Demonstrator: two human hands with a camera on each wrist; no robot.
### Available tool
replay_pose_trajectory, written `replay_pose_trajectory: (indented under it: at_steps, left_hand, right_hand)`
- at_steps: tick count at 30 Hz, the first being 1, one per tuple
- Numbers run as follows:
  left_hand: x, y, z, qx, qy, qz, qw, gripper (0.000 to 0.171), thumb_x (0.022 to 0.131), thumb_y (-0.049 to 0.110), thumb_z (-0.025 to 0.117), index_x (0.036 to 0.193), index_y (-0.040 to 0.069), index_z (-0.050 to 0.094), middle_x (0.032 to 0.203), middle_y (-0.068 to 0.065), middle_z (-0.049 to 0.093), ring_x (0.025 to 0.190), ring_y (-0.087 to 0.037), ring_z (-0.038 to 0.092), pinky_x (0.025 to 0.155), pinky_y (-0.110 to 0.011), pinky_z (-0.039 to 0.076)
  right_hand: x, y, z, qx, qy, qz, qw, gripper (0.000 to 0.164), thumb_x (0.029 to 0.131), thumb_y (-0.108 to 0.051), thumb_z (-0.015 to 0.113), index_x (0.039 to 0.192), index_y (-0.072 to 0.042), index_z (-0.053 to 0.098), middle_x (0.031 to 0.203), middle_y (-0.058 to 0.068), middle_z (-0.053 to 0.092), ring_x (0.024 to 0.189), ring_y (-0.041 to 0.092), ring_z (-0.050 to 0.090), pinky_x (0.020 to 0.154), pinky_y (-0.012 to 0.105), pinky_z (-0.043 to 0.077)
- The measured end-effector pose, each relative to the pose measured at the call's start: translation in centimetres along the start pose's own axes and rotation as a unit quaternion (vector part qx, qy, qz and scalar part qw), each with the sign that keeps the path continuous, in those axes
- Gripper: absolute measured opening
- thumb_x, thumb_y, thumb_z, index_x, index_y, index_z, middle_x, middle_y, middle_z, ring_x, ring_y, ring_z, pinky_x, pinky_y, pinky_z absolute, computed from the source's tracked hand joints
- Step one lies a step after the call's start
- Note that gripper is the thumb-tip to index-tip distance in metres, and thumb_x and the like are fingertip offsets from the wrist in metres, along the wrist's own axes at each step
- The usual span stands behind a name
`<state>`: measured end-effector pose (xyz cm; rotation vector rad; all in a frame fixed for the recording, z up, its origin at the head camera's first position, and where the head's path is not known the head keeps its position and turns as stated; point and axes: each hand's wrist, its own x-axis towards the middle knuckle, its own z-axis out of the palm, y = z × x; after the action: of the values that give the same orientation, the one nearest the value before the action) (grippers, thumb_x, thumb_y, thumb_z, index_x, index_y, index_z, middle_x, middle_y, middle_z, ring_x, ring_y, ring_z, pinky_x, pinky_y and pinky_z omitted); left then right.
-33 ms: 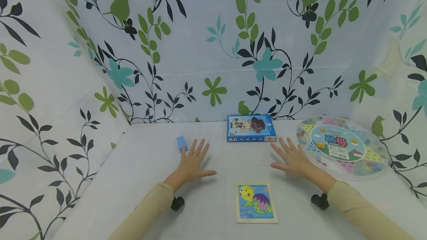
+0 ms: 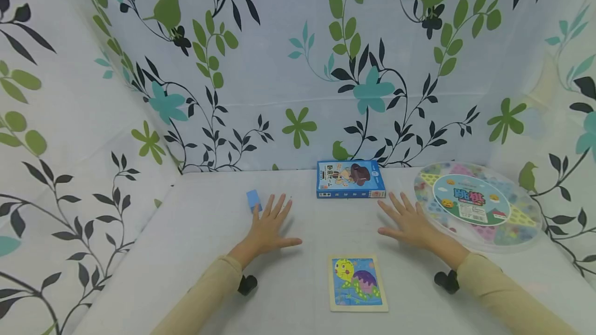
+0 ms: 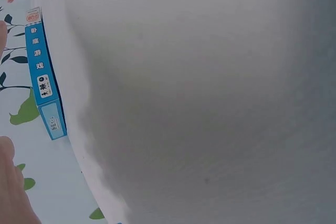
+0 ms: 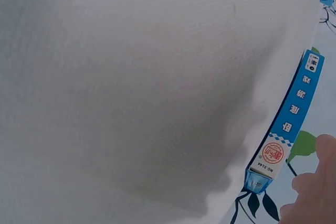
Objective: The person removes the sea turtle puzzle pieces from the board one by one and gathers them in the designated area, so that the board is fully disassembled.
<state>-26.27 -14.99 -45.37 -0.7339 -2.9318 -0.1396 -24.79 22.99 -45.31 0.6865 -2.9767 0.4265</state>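
In the head view my left hand (image 2: 267, 229) is spread over the white table, its fingers straight and apart, holding nothing. A small blue block (image 2: 253, 200) lies just beyond its fingertips, partly overlapped by them. My right hand (image 2: 408, 224) is spread in the same way, with the round Chinese checkers set (image 2: 517, 221) close on its right. Between the forearms, nearer to me, lies a framed turtle picture puzzle (image 2: 357, 283). A blue game box (image 2: 350, 179) sits at the back between the hands; its side also shows in the left wrist view and the right wrist view.
A white cloth (image 2: 288, 66) printed with leaves and birds hangs behind the table (image 2: 200, 231) and along both sides. Black wrist cameras (image 2: 248, 284) hang under the sleeves. The checkers set takes up the back right corner.
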Motion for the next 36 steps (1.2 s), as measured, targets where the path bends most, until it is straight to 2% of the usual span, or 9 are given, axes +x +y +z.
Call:
replay_pose_trajectory:
  at_steps: [9,17,21,23,25,27,31,34,36]
  left_hand:
    - [-0.2,-0.3,-0.1,-0.02,0.006,-0.003,0.9998,0.101,0.069,0.073,0.05,0.143,0.013,0.018,0.148,-0.006,0.01,0.131,-0.03,-0.006,0.092,-0.062,0.001]
    - [-0.8,0.9,-0.8,-0.029,0.02,0.005,0.9994,0.103,0.067,0.071,0.055,0.144,0.014,0.017,0.148,-0.004,0.007,0.132,-0.03,-0.004,0.092,-0.062,-0.001]
    - [-1.1,1.6,-1.1,-0.039,0.024,0.007,0.9989,0.101,0.067,0.072,0.054,0.144,0.018,0.017,0.148,-0.002,0.005,0.132,-0.029,-0.007,0.092,-0.063,-0.001]
    - [-1.3,2.0,-1.2,-0.068,0.029,0.001,0.9973,0.101,0.067,0.069,0.057,0.144,0.019,0.016,0.148,-0.002,0.005,0.132,-0.027,-0.008,0.092,-0.063,-0.002]
    - [-1.5,2.4,-1.3,-0.104,0.041,-0.005,0.9937,0.1,0.066,0.065,0.062,0.144,0.019,0.018,0.147,-0.002,0.008,0.132,-0.027,-0.005,0.092,-0.062,-0.002]
    - [-1.9,3.0,-1.5,-0.158,0.055,-0.008,0.9859,0.098,0.066,0.057,0.068,0.143,0.018,0.022,0.147,-0.004,0.012,0.132,-0.028,-0.001,0.092,-0.062,-0.004]
    - [-2.5,4.0,-1.5,-0.23,0.083,-0.004,0.9696,0.093,0.066,0.047,0.073,0.141,0.018,0.027,0.145,-0.008,0.019,0.132,-0.029,0.009,0.093,-0.062,-0.001]
    - [-3.1,4.5,-1.2,-0.282,0.097,-0.009,0.9544,0.092,0.066,0.041,0.076,0.141,0.019,0.027,0.145,-0.007,0.022,0.131,-0.027,0.012,0.095,-0.06,0.007]
    - [-3.5,4.9,-1.0,-0.325,0.103,-0.021,0.9397,0.091,0.066,0.038,0.077,0.141,0.021,0.028,0.144,-0.003,0.024,0.131,-0.024,0.014,0.096,-0.057,0.013]
  right_hand:
    - [0.2,-0.1,-0.2,0.003,0.006,-0.018,1.0,0.074,0.085,-0.055,0.047,0.14,-0.01,0.029,0.143,0.023,0.013,0.128,0.044,0.003,0.092,0.063,0.005]
    - [0.2,-1.9,-1.6,0.019,0.024,-0.019,0.999,0.083,0.081,-0.049,0.057,0.141,-0.003,0.022,0.143,0.021,0.017,0.129,0.039,0.005,0.094,0.06,0.007]
    - [-0.3,-3.0,-2.1,0.031,0.039,-0.018,0.999,0.082,0.079,-0.047,0.061,0.137,0.001,0.028,0.142,0.02,0.022,0.129,0.038,0.008,0.095,0.059,0.009]
    - [-0.5,-3.5,-2.3,0.037,0.05,-0.025,0.998,0.081,0.078,-0.047,0.063,0.136,0.001,0.032,0.142,0.018,0.024,0.13,0.037,0.01,0.095,0.059,0.01]
    - [-0.7,-4.0,-2.4,0.044,0.061,-0.033,0.997,0.081,0.076,-0.048,0.064,0.135,0.001,0.034,0.142,0.016,0.025,0.13,0.035,0.011,0.096,0.057,0.011]
    - [-1.0,-4.4,-2.4,0.05,0.077,-0.042,0.995,0.082,0.075,-0.05,0.064,0.134,0.0,0.036,0.141,0.015,0.028,0.13,0.035,0.013,0.096,0.056,0.014]
    - [-1.3,-5.3,-2.2,0.079,0.114,-0.047,0.989,0.078,0.074,-0.05,0.066,0.13,-0.001,0.042,0.135,0.016,0.037,0.127,0.036,0.02,0.094,0.055,0.02]
    - [-1.4,-6.0,-1.5,0.115,0.125,-0.037,0.985,0.073,0.075,-0.048,0.066,0.128,-0.003,0.045,0.131,0.014,0.043,0.125,0.034,0.023,0.093,0.055,0.024]
    - [-1.5,-6.4,-0.9,0.141,0.13,-0.03,0.981,0.068,0.076,-0.045,0.066,0.127,-0.004,0.047,0.128,0.012,0.045,0.123,0.032,0.025,0.092,0.053,0.027]
